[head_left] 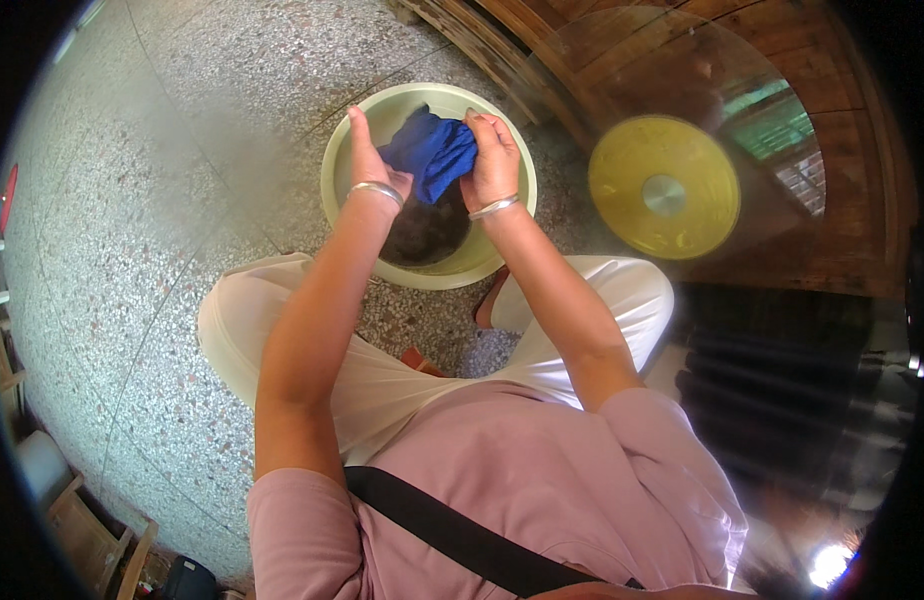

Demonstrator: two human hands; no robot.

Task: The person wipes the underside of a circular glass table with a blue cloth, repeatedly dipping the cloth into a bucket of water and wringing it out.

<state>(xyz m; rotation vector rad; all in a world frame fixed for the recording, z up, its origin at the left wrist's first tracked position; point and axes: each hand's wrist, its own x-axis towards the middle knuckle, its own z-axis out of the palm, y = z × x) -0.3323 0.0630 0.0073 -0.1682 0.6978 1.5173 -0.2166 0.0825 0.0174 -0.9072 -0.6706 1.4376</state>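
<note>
A crumpled, wet-looking dark blue cloth (pixel 433 150) is held up between my two hands, over a pale green round basin (pixel 331 180). My left hand (pixel 374 160) has the cloth's left side against it, with one digit pointing up and the rest partly hidden. On the right, my right hand (pixel 495 158) pinches the cloth's upper right edge between thumb and fingers. Dark, murky water (pixel 429 235) shows in the basin below the cloth. Each wrist wears a silver bangle.
The basin stands on a speckled stone floor (pixel 182 190) between my bent knees. To the right is a wooden table (pixel 852 150) with a clear round glass top and a yellow disc (pixel 662 187). Wooden furniture (pixel 87 535) lies at the lower left.
</note>
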